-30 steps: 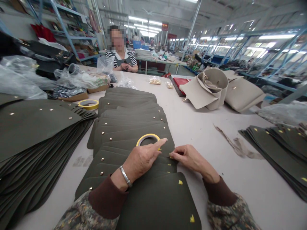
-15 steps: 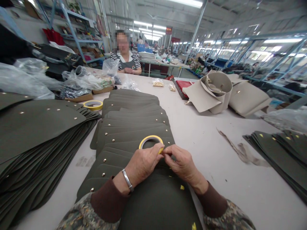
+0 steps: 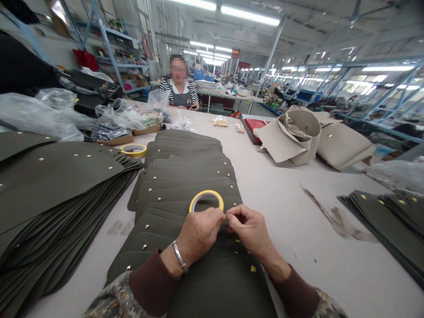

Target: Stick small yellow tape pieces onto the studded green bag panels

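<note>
Workshop interior, long and deep. Desk (image 3: 285, 221): broad, pale top, fills the foreground. Rear desk (image 3: 228, 96): long, stands beyond a walkway. Shelving (image 3: 107, 51), left: blue metal, several tiers, stands before a pale wall (image 3: 59, 52). Racking (image 3: 380, 98), right: blue frames, recede into depth. Windows (image 3: 379, 78): bright, far right. Overhead: tube lights (image 3: 250, 16) glow in rows; ceiling fan (image 3: 356, 12).
</note>
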`<act>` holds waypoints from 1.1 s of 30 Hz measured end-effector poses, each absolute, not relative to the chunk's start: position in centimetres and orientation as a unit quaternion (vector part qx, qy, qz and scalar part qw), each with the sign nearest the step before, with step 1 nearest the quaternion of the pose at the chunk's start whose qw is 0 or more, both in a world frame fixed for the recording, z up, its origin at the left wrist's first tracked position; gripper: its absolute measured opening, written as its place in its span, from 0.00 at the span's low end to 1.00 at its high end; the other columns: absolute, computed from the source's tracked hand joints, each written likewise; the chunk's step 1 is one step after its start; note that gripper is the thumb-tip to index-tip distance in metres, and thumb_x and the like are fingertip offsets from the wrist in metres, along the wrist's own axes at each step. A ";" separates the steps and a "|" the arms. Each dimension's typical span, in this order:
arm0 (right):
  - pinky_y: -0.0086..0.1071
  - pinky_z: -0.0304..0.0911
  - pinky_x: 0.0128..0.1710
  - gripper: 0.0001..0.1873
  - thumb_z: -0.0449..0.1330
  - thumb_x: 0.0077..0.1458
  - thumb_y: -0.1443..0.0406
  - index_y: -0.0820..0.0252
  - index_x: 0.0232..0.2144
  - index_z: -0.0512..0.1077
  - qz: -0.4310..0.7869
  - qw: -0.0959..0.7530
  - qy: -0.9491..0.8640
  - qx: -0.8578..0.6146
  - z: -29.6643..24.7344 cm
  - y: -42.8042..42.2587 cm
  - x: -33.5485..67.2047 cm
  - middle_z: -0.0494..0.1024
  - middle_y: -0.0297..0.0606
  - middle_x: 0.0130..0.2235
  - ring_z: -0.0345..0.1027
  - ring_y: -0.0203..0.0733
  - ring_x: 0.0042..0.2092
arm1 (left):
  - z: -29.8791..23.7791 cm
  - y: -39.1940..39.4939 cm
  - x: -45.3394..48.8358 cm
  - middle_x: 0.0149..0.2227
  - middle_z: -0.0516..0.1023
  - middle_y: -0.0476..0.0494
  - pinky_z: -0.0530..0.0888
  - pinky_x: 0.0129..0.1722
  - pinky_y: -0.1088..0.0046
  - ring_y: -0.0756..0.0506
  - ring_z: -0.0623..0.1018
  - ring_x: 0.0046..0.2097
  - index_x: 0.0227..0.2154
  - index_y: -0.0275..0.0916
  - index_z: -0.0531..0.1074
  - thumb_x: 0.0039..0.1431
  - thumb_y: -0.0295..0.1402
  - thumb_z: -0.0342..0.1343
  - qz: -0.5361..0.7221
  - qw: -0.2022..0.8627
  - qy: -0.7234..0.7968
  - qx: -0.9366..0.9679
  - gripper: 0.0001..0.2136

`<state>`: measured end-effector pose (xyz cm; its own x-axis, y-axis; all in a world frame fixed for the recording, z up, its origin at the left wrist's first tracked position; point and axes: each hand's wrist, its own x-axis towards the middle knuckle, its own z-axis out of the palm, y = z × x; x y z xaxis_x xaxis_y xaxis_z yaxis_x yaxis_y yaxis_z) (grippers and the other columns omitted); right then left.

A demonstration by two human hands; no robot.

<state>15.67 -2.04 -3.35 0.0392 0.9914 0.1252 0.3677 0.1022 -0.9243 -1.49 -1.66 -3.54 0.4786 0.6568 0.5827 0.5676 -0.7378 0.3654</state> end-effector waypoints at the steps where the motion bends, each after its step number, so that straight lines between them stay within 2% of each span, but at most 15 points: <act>1: 0.27 0.63 0.22 0.06 0.61 0.49 0.63 0.60 0.24 0.73 0.373 0.451 -0.568 -0.579 -3.5 -1.6 16.1 0.74 0.32 0.19 0.68 0.35 0.21 | -3.5 -1.8 -1.4 0.26 0.71 0.50 0.66 0.28 0.78 0.51 0.72 0.28 0.30 0.38 0.67 0.67 0.28 0.43 0.373 0.064 0.349 0.858 0.11; 4: 0.28 0.66 0.22 0.12 0.65 0.43 0.58 0.63 0.25 0.74 0.436 0.471 -0.481 -0.598 -4.0 -0.1 17.9 0.74 0.33 0.19 0.68 0.35 0.20 | -3.5 -1.7 -1.4 0.28 0.73 0.49 0.68 0.30 0.77 0.50 0.73 0.30 0.32 0.37 0.67 0.67 0.28 0.44 0.351 0.054 0.353 0.866 0.09; 7: 0.28 0.69 0.24 0.19 0.68 0.39 0.53 0.65 0.27 0.76 0.477 0.461 -0.455 -0.594 -4.4 1.0 19.3 0.76 0.36 0.22 0.70 0.35 0.22 | -3.5 -1.2 -1.2 0.31 0.74 0.48 0.68 0.30 0.74 0.47 0.74 0.33 0.33 0.38 0.68 0.66 0.29 0.47 0.259 0.026 0.397 0.880 0.07; 9: 0.28 0.70 0.24 0.21 0.68 0.39 0.52 0.65 0.27 0.77 0.477 0.448 -0.465 -0.596 -4.7 1.3 19.5 0.77 0.37 0.22 0.69 0.34 0.22 | -3.5 -1.0 -1.1 0.32 0.74 0.47 0.69 0.31 0.73 0.45 0.73 0.36 0.34 0.39 0.68 0.65 0.28 0.49 0.197 0.016 0.422 0.885 0.05; 12: 0.27 0.68 0.22 0.19 0.68 0.40 0.54 0.65 0.27 0.77 0.460 0.434 -0.482 -0.607 -5.2 1.4 19.2 0.75 0.35 0.20 0.68 0.33 0.21 | -3.4 -1.0 -0.9 0.34 0.74 0.47 0.69 0.32 0.72 0.44 0.72 0.37 0.34 0.40 0.68 0.64 0.27 0.49 0.150 0.015 0.440 0.885 0.04; 20: 0.24 0.62 0.17 0.10 0.62 0.46 0.60 0.63 0.26 0.76 0.365 0.389 -0.547 -0.646 -5.9 1.9 18.2 0.71 0.30 0.18 0.64 0.31 0.17 | -3.4 -1.3 -0.8 0.37 0.71 0.46 0.69 0.35 0.72 0.45 0.69 0.39 0.36 0.40 0.68 0.64 0.26 0.48 0.121 0.034 0.450 0.884 0.06; 25: 0.24 0.61 0.16 0.12 0.62 0.47 0.59 0.58 0.35 0.73 0.313 0.392 -0.566 -0.654 -5.7 1.4 18.3 0.70 0.25 0.16 0.64 0.34 0.17 | -3.5 -1.1 -0.7 0.38 0.69 0.46 0.69 0.34 0.73 0.46 0.68 0.39 0.37 0.40 0.68 0.65 0.26 0.48 0.101 0.033 0.459 0.882 0.05; 29: 0.27 0.65 0.19 0.13 0.61 0.48 0.55 0.59 0.28 0.70 0.334 0.419 -0.536 -0.652 -5.4 0.5 18.5 0.74 0.31 0.20 0.68 0.36 0.19 | -3.4 -1.1 -0.8 0.38 0.69 0.46 0.68 0.33 0.73 0.45 0.68 0.39 0.36 0.40 0.68 0.64 0.26 0.48 0.100 0.037 0.462 0.880 0.05; 33: 0.28 0.66 0.23 0.14 0.58 0.51 0.55 0.60 0.29 0.75 0.307 0.379 -0.582 -0.651 -5.7 0.3 18.2 0.75 0.34 0.19 0.69 0.38 0.21 | -3.6 -1.2 -0.8 0.36 0.69 0.46 0.68 0.32 0.72 0.46 0.69 0.36 0.37 0.41 0.67 0.65 0.27 0.46 0.091 0.036 0.452 0.887 0.06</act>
